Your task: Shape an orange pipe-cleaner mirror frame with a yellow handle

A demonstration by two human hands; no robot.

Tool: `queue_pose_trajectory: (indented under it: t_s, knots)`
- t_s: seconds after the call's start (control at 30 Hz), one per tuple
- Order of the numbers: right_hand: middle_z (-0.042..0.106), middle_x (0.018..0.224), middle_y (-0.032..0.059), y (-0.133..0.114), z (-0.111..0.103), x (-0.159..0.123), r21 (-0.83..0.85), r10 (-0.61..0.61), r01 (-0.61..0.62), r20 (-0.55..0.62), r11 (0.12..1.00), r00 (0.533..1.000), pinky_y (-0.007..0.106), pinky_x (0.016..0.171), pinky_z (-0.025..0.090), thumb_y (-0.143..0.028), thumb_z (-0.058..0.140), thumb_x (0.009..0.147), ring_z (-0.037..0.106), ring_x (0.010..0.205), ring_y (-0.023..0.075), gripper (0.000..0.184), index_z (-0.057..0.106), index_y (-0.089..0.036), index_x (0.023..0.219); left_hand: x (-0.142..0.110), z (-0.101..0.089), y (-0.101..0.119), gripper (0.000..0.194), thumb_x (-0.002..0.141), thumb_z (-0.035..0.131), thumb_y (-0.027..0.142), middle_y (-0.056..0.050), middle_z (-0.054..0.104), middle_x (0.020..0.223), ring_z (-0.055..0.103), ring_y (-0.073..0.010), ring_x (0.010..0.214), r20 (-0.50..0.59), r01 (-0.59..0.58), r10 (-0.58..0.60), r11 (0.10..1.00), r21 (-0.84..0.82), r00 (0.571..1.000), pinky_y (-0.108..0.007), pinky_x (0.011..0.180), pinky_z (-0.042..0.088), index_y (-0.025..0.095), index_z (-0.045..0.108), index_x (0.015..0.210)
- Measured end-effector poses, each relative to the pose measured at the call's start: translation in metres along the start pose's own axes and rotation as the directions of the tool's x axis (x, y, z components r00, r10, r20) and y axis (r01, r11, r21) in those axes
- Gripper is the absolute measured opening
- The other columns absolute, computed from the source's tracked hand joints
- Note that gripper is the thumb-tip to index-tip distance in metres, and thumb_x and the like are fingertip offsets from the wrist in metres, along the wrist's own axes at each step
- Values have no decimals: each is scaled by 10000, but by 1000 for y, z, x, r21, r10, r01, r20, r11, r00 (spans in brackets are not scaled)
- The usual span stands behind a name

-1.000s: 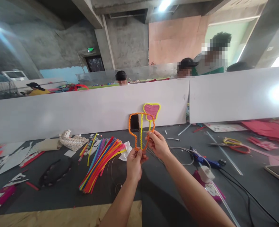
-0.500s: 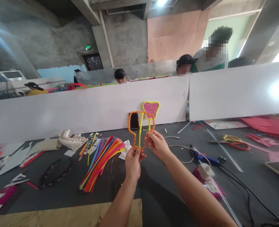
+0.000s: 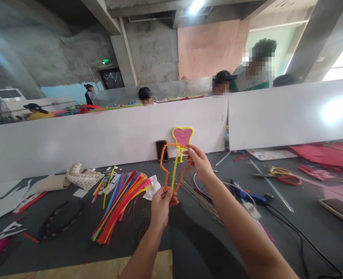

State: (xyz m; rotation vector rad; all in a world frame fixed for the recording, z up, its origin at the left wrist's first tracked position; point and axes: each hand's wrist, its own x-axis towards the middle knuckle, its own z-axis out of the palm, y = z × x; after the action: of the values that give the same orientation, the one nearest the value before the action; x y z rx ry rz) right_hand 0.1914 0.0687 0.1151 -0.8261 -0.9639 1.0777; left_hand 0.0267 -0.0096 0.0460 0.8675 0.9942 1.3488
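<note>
Raised over the dark table is an orange twisted pipe-cleaner outline [image 3: 163,158], with a yellow twisted pipe cleaner [image 3: 175,170] running up through its middle. My left hand [image 3: 161,205] pinches the bottom end, where orange and yellow meet. At the upper right bend, my right hand [image 3: 199,161] has its fingers closed on the orange strand. Behind the outline, a pink heart-like shape with a yellow border [image 3: 183,135] stands against the white board on a yellow stem. A dark phone [image 3: 161,150] leans on the board just left of it.
A bundle of coloured pipe cleaners [image 3: 119,207] lies left of my hands. Thin wires [image 3: 200,201], a blue glue gun [image 3: 254,195] with a black cord, and scissors [image 3: 284,174] lie to the right. A white board [image 3: 101,135] closes off the table's back; several people are beyond it.
My right hand has slid up the orange outline from its lower right side to the upper right bend. The left hand keeps its pinch at the bottom. The view has shifted slightly.
</note>
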Motion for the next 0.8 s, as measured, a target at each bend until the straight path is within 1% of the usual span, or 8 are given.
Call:
queue_pose_trajectory:
  t_s: [0.17,0.33,0.43,0.53,0.6,0.67,0.73,0.8]
  knots:
    - [636,726,-3,-13,-2,15,-184,-170,174,34,967,985,241,552,389,-446,650,700,507,608,113,339,673,-232,963,4,2,-4,376,600,765,417,-13,648,654,576,-88,525,20,48,-49,998,29,999,-225,519,537,132,616,795]
    - [580,610,-17,-18,-6,23,-296,-239,255,91,920,967,250,562,379,-375,641,715,467,572,113,204,702,-210,818,7,8,-10,392,595,764,432,-7,650,649,576,-90,524,47,81,-83,996,43,995,-230,524,536,138,608,802]
    - [639,772,15,-22,-12,20,-365,-291,291,57,884,955,257,608,412,-356,637,724,509,659,129,211,692,-217,872,9,14,-11,405,581,771,437,-14,654,647,582,-98,526,67,104,-105,994,26,992,-242,533,529,137,610,799]
    - [622,1044,52,-20,-18,9,-336,-342,298,-80,893,936,262,631,444,-372,643,723,542,783,150,363,618,-252,1065,18,22,-4,392,569,784,422,-22,663,656,602,-106,558,78,98,-95,994,-37,992,-247,582,515,135,619,779]
    - [612,1051,60,-11,-22,-3,-297,-335,274,-181,915,925,259,623,451,-400,625,743,549,772,145,390,575,-250,1099,30,29,4,381,549,798,407,-25,670,662,612,-105,592,79,62,-54,993,-97,995,-243,633,496,133,626,750]
    - [630,934,49,5,-22,-19,-280,-265,206,-192,938,945,246,562,432,-427,606,763,538,676,132,317,582,-226,1007,44,38,13,375,528,809,393,-25,675,670,613,-100,624,72,25,-15,989,-146,997,-224,646,464,137,632,737]
    - [635,805,34,25,-20,-37,-261,-122,98,-78,960,989,240,483,388,-453,589,772,501,564,123,276,594,-214,908,55,46,20,376,516,811,387,-23,680,687,612,-98,652,57,25,-16,988,-155,998,-201,618,423,150,640,751]
    - [626,724,17,44,-14,-54,-243,-3,12,37,970,999,240,451,357,-465,602,761,474,513,122,273,614,-219,878,63,53,23,361,525,804,380,-27,686,717,621,-113,698,54,31,-23,988,-152,998,-198,600,396,163,645,766]
